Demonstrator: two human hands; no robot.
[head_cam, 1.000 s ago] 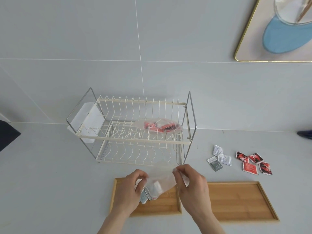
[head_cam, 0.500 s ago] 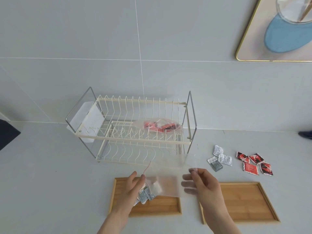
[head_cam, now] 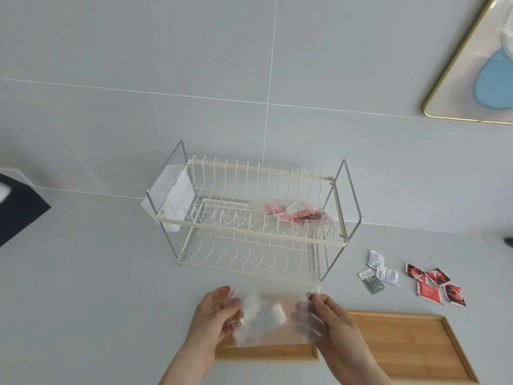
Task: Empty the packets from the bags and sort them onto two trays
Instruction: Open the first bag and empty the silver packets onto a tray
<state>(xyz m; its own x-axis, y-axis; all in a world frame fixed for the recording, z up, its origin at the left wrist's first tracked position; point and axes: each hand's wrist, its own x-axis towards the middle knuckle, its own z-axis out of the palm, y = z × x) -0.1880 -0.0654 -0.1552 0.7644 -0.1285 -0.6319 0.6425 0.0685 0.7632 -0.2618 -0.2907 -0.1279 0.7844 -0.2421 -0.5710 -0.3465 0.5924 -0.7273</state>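
Note:
My left hand [head_cam: 213, 315] and my right hand [head_cam: 330, 320] hold a clear plastic bag [head_cam: 273, 315] by its two sides, spread flat above the left wooden tray [head_cam: 266, 354]. Blurred pale and grey packets show through the bag. The right wooden tray [head_cam: 410, 345] lies bare beside it. A second clear bag with red packets [head_cam: 291, 211] rests on the upper tier of the dish rack [head_cam: 249, 218]. Loose white and grey packets [head_cam: 379, 272] and several red packets [head_cam: 434, 284] lie on the counter to the right.
The two-tier wire dish rack stands against the tiled wall behind the trays. A gold-framed board [head_cam: 472, 68] leans at the top right. A dark object [head_cam: 19, 209] sits at the left edge.
My hands have drawn apart and lifted the bag, spreading it flat between them. Before, the left hand bunched the bag's packet end low over the left tray.

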